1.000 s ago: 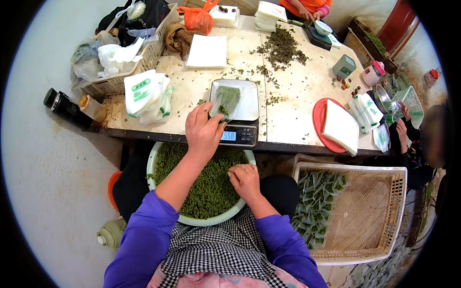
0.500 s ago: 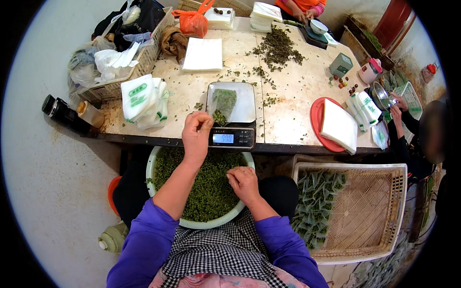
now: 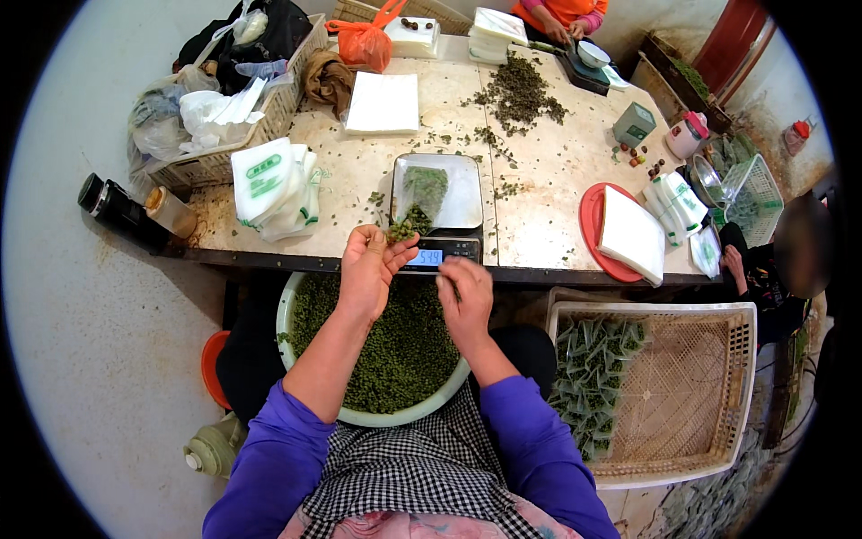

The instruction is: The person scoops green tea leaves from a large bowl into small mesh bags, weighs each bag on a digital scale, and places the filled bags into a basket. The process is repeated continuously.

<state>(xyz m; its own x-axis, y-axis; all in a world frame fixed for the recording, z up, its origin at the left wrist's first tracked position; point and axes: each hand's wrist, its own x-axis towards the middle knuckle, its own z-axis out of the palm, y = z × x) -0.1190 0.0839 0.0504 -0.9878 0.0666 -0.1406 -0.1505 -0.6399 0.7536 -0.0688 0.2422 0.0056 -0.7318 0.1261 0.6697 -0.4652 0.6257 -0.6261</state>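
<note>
Pale, stained and strewn with loose green leaf bits, the bench (image 3: 539,225) runs across the upper half of the view, with bare grey floor to its left. At the middle of its near edge sits a small digital scale (image 3: 440,256) carrying a metal tray (image 3: 462,202), and on the tray lies a clear packet of green tea leaves (image 3: 424,190). The left hand (image 3: 368,269) hovers at the near left corner of the scale, fingers (image 3: 395,256) curled and pinched around a small clump of leaves (image 3: 401,230) right at the packet's near end. The right hand (image 3: 465,301) sits just below the scale's display, fingers loosely bent together; whether it grips anything cannot be told. Both hands are above a large white basin (image 3: 305,296) full of green leaves, resting on the person's lap under the bench's near edge. A stack of white bags (image 3: 269,184) lies near the left end of the bench, beside a wicker basket (image 3: 224,157) of bags and cloth. A red plate (image 3: 594,229) with white sheets sits toward the right end. Off the near right corner stands a plastic crate (image 3: 709,395) holding filled packets. Another person's hands (image 3: 557,27) work at the far edge
</note>
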